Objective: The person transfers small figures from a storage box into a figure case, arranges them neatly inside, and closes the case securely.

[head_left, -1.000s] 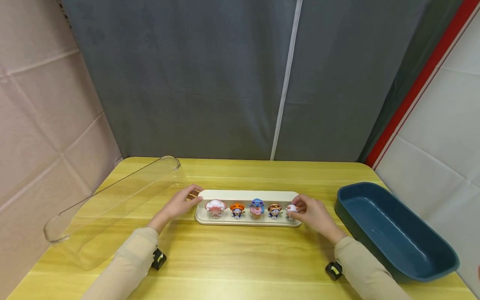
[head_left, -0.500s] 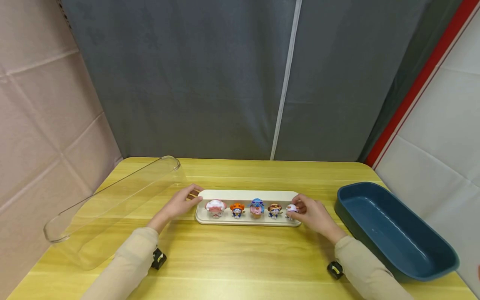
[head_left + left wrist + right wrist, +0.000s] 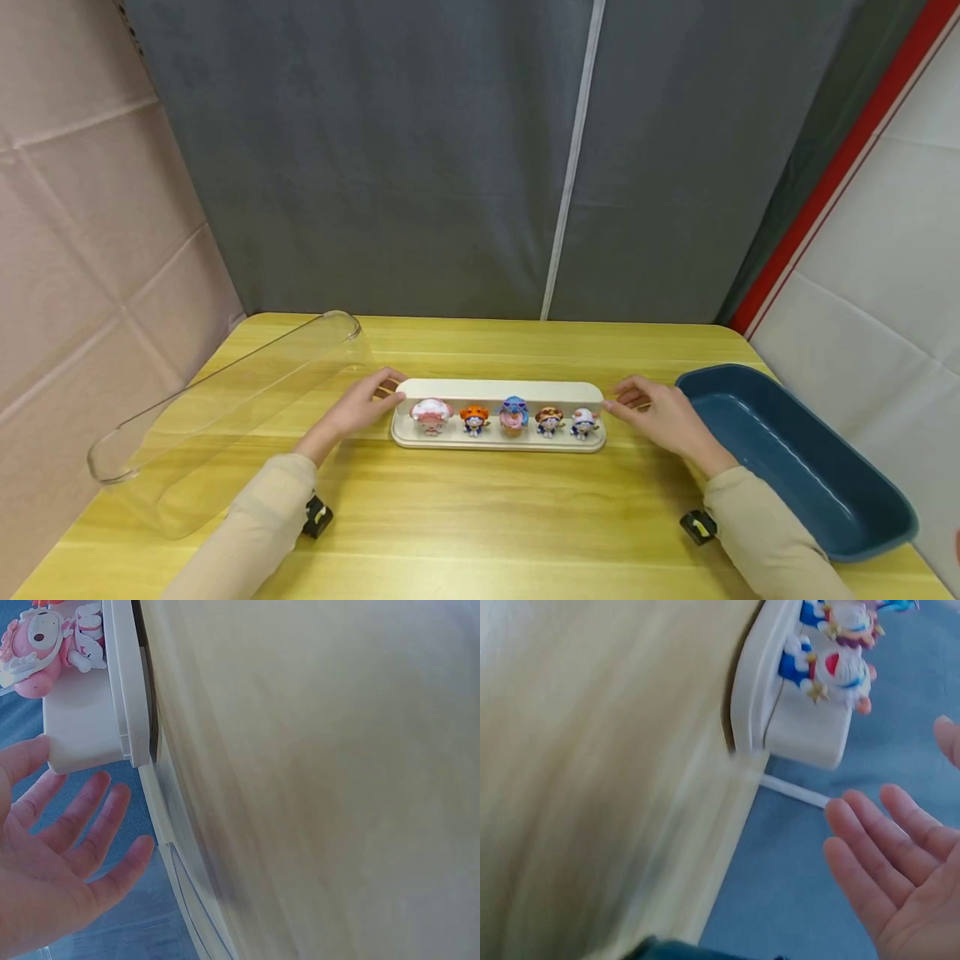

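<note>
On the cream tray point(image 3: 495, 388), five small figurines point(image 3: 512, 417).

Both hands low over the tabletop, fingers relaxed

The left hand point(image 3: 358, 409) and right hand point(image 3: 660, 414) lie mid-tabletop, well apart, fingers pointing toward each other, holding nothing; both sleeved forearms run back to the near edge.

Mid-frame in the head view, a cream-white tray point(image 3: 498, 390) carries five small figures: a pink-and-white one point(image 3: 431, 416), an orange-hatted one point(image 3: 474, 419), a blue-topped pink one point(image 3: 513, 415), a brown-hatted one point(image 3: 549, 420) and a white-and-blue one point(image 3: 583, 422). They sit on a yellow wood-grain table point(image 3: 480, 517), with a clear colourless cover point(image 3: 225, 408) at left and a dark teal-blue bin point(image 3: 795, 467) at lower right. Both sleeves point(image 3: 255, 533) are beige, and the backdrop is a grey curtain point(image 3: 450, 167) with a red stripe point(image 3: 840, 158) at upper right.
</note>
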Motion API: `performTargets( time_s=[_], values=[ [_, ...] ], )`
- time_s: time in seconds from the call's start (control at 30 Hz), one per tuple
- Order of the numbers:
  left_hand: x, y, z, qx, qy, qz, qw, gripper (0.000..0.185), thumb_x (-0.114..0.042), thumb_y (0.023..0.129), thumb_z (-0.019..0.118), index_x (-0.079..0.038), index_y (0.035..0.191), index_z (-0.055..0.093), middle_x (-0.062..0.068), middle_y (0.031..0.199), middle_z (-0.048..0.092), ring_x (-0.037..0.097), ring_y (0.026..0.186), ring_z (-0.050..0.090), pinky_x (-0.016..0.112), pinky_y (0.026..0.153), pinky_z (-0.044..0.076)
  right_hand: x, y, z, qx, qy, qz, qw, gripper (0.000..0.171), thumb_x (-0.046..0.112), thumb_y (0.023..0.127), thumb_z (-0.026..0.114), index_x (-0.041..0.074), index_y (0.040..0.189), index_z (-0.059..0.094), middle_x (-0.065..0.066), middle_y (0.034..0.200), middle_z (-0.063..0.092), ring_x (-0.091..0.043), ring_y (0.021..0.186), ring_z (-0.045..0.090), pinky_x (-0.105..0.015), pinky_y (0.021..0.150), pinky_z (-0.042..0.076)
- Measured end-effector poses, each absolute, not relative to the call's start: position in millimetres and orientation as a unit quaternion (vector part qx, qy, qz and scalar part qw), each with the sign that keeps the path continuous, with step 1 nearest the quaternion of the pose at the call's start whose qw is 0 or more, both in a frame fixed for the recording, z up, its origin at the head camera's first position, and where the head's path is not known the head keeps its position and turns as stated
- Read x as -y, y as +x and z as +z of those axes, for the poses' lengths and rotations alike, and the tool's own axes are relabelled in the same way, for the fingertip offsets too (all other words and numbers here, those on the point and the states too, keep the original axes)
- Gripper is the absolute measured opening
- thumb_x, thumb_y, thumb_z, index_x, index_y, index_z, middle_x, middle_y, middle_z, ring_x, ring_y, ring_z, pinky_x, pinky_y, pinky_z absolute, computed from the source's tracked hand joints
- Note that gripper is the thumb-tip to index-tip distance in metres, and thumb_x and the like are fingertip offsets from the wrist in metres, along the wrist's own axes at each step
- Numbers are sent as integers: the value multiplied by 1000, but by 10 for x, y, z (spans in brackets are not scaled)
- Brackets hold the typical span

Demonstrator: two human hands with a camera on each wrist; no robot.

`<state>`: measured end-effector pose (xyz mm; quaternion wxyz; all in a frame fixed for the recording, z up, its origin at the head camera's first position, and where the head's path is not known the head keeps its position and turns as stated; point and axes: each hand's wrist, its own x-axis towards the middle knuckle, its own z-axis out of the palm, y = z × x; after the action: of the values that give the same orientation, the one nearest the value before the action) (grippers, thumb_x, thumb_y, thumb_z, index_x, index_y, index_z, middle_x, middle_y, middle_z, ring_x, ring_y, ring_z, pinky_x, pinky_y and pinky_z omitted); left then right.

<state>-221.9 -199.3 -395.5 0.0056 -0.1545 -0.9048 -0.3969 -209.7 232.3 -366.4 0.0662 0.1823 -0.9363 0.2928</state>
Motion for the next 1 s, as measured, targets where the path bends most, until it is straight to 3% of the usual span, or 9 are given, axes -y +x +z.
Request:
performTargets(
  time_s=[0.43,0.77,1.0],
  values=[
    [2015,-2181,-3983,909,-160,-384,19,33,-21,91,50,-5,120,49,15,106,56,30,94,53,43,81,43,-2405,-2118,-3777,950,212,229,-6,40,34,76,68,6,103,61,-7,100,60,-26,92,54,-44,76,45],
    [2078,-2061,-3692,911,-195,-358,68,37,-21,90,52,-2,122,47,18,110,54,32,96,52,50,80,41,-2377,-2128,-3891,943,249,221,-9,31,28,75,69,6,95,61,-7,94,61,-28,88,55,-44,75,46],
    [2161,-1963,-3402,907,-217,-338,123,36,-20,89,54,-3,120,49,16,113,53,31,99,50,50,81,40,-2347,-2145,-3961,945,258,203,-1,26,28,72,72,10,88,62,0,84,59,-19,77,52,-37,70,43]
  ],
)
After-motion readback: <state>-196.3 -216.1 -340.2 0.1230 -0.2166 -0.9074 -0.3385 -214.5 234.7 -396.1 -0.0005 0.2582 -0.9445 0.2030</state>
